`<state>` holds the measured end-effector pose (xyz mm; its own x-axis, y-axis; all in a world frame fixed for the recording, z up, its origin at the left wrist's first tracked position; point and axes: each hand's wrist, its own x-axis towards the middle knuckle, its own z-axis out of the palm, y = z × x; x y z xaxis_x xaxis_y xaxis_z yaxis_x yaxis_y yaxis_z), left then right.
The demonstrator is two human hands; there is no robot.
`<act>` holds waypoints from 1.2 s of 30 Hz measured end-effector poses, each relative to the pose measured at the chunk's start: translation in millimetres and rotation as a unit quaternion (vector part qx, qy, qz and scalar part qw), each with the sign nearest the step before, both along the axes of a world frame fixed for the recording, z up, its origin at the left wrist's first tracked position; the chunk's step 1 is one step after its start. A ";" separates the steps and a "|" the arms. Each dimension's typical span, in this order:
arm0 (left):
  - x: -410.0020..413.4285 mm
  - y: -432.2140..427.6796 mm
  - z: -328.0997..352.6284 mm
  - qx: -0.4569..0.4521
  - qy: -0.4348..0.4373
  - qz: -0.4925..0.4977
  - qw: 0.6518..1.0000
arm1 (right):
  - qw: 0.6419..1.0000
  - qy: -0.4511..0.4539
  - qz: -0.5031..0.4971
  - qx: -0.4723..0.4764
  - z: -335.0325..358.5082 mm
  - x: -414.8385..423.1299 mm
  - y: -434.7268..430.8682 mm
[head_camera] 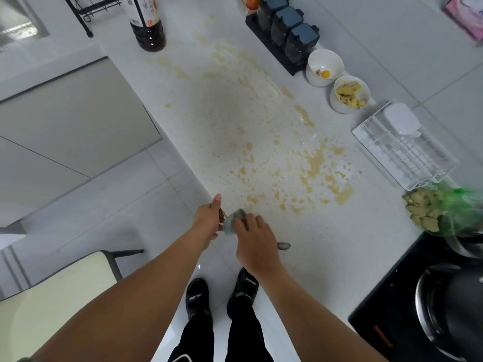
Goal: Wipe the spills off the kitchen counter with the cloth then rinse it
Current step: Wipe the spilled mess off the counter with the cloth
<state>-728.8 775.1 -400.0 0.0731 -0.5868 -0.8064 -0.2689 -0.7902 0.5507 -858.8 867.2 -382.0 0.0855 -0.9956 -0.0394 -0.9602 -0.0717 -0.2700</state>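
The grey cloth (233,222) lies at the tabletop's (339,257) near edge under the right hand (254,241), whose grip presses it with spread fingers, while the left hand (209,218) cups the rim, so firm overlapping strokes through the yellowish spills (313,168) would probably serve best.

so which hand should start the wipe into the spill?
Right. The right hand already presses the cloth on the counter beside the nearest spill patches. The left hand sits at the counter edge, touching only the cloth's end.
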 end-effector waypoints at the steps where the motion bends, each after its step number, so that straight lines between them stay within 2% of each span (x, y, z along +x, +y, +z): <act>1: 0.4 -0.2 0.3 0.000 -0.002 0.000 1.000 | 1.000 -0.008 0.007 0.002 0.3 -1.3 -2.2; 3: 2.2 -0.8 0.5 0.000 -0.002 -0.006 1.000 | 0.992 -0.065 -0.111 -0.001 -1.3 -4.5 -3.4; 4: 2.6 -1.1 -0.3 -0.002 -0.004 -0.010 1.000 | 0.989 -0.063 -0.137 -0.007 -1.0 -3.7 -1.7; 5: 2.6 -0.2 -0.3 -0.007 -0.007 -0.013 1.000 | 0.995 -0.040 -0.095 -0.007 -1.3 -2.1 1.9; 7: 2.5 0.0 1.4 -0.039 -0.019 -0.018 0.999 | 0.998 -0.003 0.064 0.005 -2.0 -11.2 9.0; 8: 1.3 -0.9 2.1 -0.065 -0.034 -0.029 0.997 | 0.997 -0.002 0.079 0.006 0.5 -27.5 10.2; 9: 1.3 -2.5 2.7 -0.091 -0.058 -0.040 0.993 | 0.999 -0.018 0.046 -0.001 0.7 -47.3 11.7; 12: 2.3 -10.0 4.5 -0.119 -0.104 -0.032 0.987 | 0.987 -0.043 -0.157 -0.001 4.8 -123.4 24.7; 17: -5.5 -34.3 4.6 -0.066 -0.118 0.035 0.990 | 0.909 -0.037 -0.413 0.037 9.6 -256.0 32.3; 20: -10.8 -44.7 -0.9 -0.063 -0.149 0.077 0.984 | 0.877 -0.034 -0.478 0.045 8.5 -301.6 6.3; 23: -24.9 -45.3 -3.7 -0.056 -0.150 0.120 0.980 | 0.876 -0.025 -0.480 0.040 12.5 -320.0 -34.0; 27: -30.5 -38.6 -2.8 -0.071 -0.178 0.137 0.972 | 0.933 -0.004 -0.358 0.027 13.1 -321.6 -70.8; 29: -29.9 -37.9 -1.7 -0.068 -0.176 0.134 0.973 | 0.929 -0.027 -0.369 0.013 10.9 -325.2 -81.5; 31: -28.2 -36.5 -0.5 -0.071 -0.177 0.125 0.974 | 0.897 -0.069 -0.437 -0.010 7.9 -322.3 -89.1; 32: -27.7 -36.3 -0.1 -0.076 -0.180 0.120 0.973 | 0.894 -0.076 -0.441 -0.021 6.9 -318.2 -89.1; 35: -28.0 -36.4 -0.1 -0.085 -0.178 0.118 0.973 | 0.935 -0.062 -0.346 -0.035 -2.6 -311.1 -72.5; 36: -28.3 -35.5 0.4 -0.084 -0.178 0.120 0.973 | 0.936 -0.068 -0.343 -0.039 -3.0 -309.4 -68.0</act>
